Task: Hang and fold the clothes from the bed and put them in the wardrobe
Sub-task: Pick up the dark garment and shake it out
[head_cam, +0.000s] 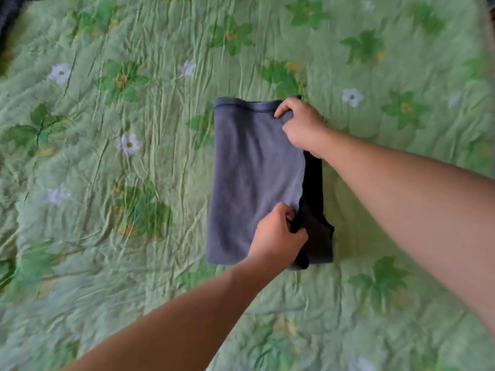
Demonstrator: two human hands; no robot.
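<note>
Both hands pinch a soft, limp blue shirt on the bed: left hand near its dark edge, right hand at the hem corner.

Blue-grey garment, folded rectangular, flat on green bedspread

Dark fabric, top-left corner
</note>
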